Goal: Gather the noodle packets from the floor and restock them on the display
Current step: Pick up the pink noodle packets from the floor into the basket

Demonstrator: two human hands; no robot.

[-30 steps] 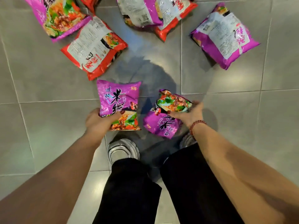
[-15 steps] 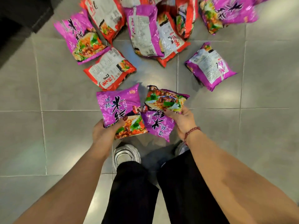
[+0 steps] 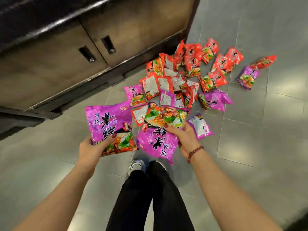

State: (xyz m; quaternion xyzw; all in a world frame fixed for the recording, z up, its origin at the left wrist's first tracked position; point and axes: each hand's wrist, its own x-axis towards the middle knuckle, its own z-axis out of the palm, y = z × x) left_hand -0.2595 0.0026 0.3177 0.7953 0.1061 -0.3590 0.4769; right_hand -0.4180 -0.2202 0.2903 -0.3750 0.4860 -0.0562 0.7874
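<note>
A purple noodle packet (image 3: 108, 124) is held up above the floor by the left hand (image 3: 90, 148), with the thumb pressed on its front and the fingers curled behind it. A second purple packet (image 3: 157, 144) is gripped the same way by the right hand (image 3: 185, 139). It is turned upside down, so its food picture is at the far end. The two held packets are just beside each other. A bead bracelet (image 3: 195, 153) is worn on the right wrist. Many more packets are left on the grey tiled floor (image 3: 250, 155) ahead, in a pile of red and purple packets (image 3: 180, 80). Some lie on top of others and some are turned over. Part of the pile is hidden behind the two held packets. A face-down packet (image 3: 200, 127) lies just beside the right hand, and a lone purple packet (image 3: 248, 77) lies at the far right edge of the pile. A dark cupboard (image 3: 55, 64) with two doors is seen to the left, and the pile reaches close to its bottom corner. Black trouser legs (image 3: 150, 205) and a white shoe (image 3: 137, 165) are seen below the hands.
</note>
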